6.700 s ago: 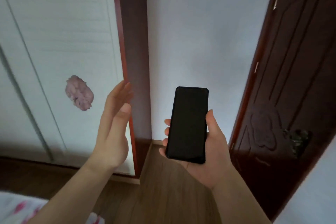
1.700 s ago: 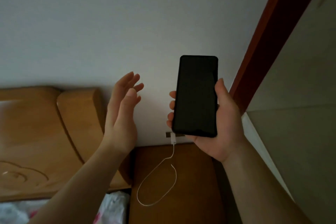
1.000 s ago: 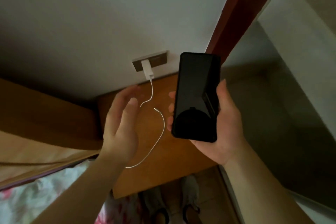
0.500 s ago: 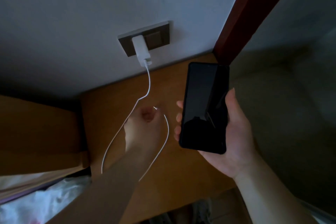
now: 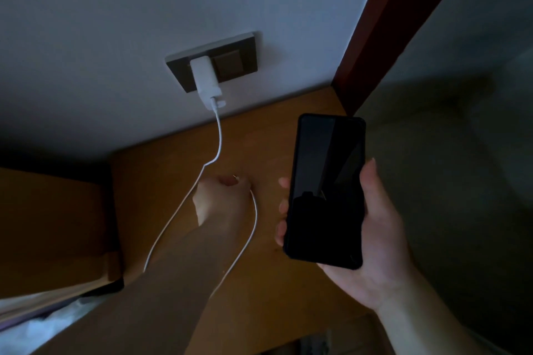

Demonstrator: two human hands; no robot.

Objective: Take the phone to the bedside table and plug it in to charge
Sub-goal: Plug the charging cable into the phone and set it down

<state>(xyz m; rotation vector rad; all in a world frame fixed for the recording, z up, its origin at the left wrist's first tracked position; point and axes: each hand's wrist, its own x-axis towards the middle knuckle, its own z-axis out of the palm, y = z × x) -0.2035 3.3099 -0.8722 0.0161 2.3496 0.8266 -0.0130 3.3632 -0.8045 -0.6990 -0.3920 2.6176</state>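
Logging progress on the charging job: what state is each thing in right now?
Black slab phone: screen dark, not plugged in, held upright in right hand.
White charging cable: free end pinched by left hand.
White charger block: plugged into dark wall socket.
Wooden bedside table: cable loop lying on it.

The phone [image 5: 326, 190] has a glossy black glass face catching dim reflections. The bedside table [image 5: 288, 297] is smooth, satin-finished wood. The charger [image 5: 206, 81] and cable [image 5: 219, 135] look like smooth white plastic; the wall [image 5: 115, 23] is matt.
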